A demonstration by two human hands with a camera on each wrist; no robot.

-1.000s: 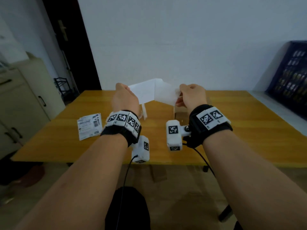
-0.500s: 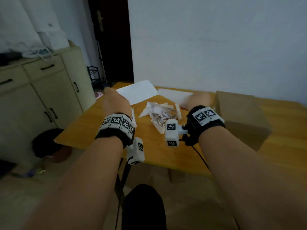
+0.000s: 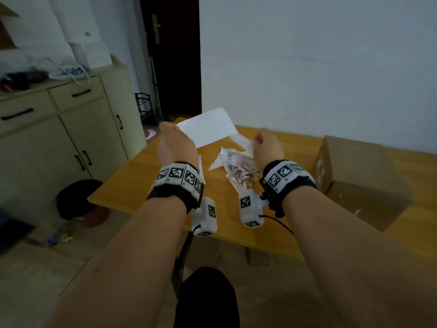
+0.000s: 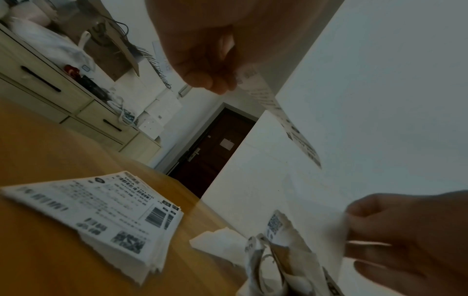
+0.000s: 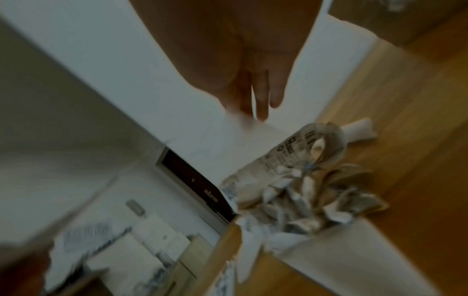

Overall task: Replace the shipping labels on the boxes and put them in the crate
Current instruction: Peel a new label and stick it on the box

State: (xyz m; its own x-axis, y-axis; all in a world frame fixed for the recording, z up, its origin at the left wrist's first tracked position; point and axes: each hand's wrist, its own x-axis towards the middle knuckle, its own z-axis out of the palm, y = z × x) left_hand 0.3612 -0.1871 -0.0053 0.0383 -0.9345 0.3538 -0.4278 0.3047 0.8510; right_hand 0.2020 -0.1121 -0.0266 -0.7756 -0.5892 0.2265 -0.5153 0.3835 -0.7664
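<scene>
Hands are working above the table point(image 3: 132, 185): the left hand point(image 3: 176, 144) is pinching a fresh shipping label point(image 3: 208, 127) by its corner, the right hand point(image 3: 267, 146) is pinching its flimsy backing strip point(image 3: 242, 140). Label looks light, limp, sticky; edges are safest. The cardboard box point(image 3: 359, 176) is waiting alongside.

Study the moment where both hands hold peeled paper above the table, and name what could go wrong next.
1. The left hand pinches the shipping label by one edge; its loose end could fold and stick to itself.
2. The right hand holds the backing sheet just above the crumpled label scraps; an exposed adhesive side might pick them up.
3. The cardboard box lies well to the right, so the label could crease in transit.
</scene>
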